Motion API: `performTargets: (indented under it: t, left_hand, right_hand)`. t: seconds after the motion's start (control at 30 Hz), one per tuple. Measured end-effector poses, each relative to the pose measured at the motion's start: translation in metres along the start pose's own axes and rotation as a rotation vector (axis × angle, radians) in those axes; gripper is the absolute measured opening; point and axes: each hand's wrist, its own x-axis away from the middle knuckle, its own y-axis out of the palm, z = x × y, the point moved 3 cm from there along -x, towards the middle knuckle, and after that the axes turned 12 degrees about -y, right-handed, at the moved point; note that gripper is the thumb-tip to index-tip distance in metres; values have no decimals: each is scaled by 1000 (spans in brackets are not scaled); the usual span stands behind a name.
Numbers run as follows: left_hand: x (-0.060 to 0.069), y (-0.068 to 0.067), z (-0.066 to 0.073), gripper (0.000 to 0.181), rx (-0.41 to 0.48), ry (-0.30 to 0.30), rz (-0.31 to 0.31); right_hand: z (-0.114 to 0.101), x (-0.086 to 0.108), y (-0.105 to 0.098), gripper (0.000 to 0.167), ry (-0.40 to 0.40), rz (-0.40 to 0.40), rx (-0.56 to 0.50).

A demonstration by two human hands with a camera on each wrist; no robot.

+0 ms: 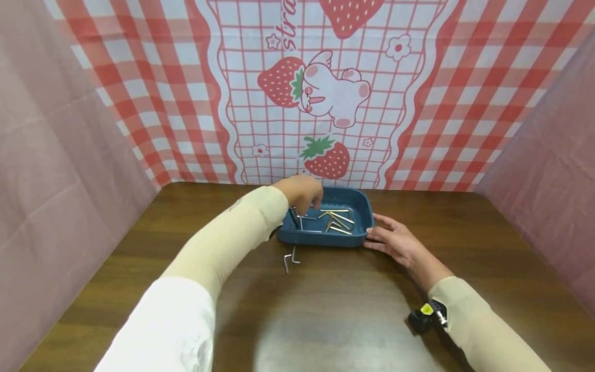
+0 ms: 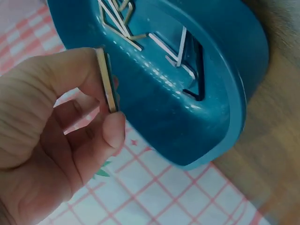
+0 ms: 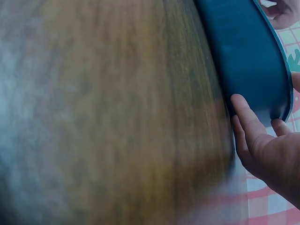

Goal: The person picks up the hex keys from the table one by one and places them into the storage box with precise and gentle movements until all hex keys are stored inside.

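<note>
A blue tray [image 1: 325, 238] on the table holds several L-shaped hex keys, gold [image 1: 341, 219], silver [image 2: 182, 47] and black [image 2: 200, 70]. Over the tray's left part is my left hand [image 1: 302, 192]. Between thumb and fingertips it pinches a gold-coloured hex key [image 2: 106, 82] with a dark edge beside it; only a short straight length shows. My right hand [image 1: 394, 240] touches the tray's right end from outside, its fingers spread and fairly straight against the wall and rim.
Two silver L-shaped hex keys [image 1: 286, 262] lie on the wooden table [image 1: 325, 310] in front of the tray. A checked strawberry-print cloth [image 1: 325, 155] hangs right behind the tray. Pink cloth walls [image 1: 69, 129] stand on both sides.
</note>
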Motion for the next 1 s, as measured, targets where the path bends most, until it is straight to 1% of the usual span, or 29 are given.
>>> performTargets:
  t: [0.07,0.23,0.33,0.4,0.47,0.53,0.57,0.63,0.7,0.77,0.87,0.93,1.0]
  left_hand:
    - [-6,2,-2,37,16,-33,0]
    - [-23,6,-4,26,113,-123,18]
    - [-29,5,-6,19,145,-166,1]
    - [-31,4,-10,14,156,-187,-21]
    - [-32,5,-13,13,195,-220,-51]
    - [-32,8,-17,13,236,-252,-61]
    - [-31,10,-18,13,262,-273,-59]
    - [-31,14,-20,11,285,-314,-46]
    - [-33,19,-22,6,309,-341,-36]
    - [-34,24,-22,3,329,-353,-40]
    - [-36,30,-22,7,394,-351,-56]
    - [-37,33,-21,10,417,-341,-53]
    - [-39,34,-20,13,452,-330,-31]
  right_hand:
    - [0,0,0,71,-2,-2,12]
    - [0,3,-4,70,3,5,27]
    - [0,3,-3,72,-3,-8,10]
    - [0,3,-1,72,-9,-13,4]
    - [-1,2,0,72,-18,-18,-1]
    - [-1,1,1,71,-20,-16,-4]
    - [-1,1,1,71,-20,-15,-4]
    - [0,1,1,71,-22,-18,-6]
    - [0,1,2,71,-22,-21,-3]
    - [1,2,2,71,-19,-21,-3]
    - [1,2,1,72,-14,-24,-4]
    - [1,1,2,73,-9,-21,-8]
    - [1,1,2,73,-9,-28,-11]
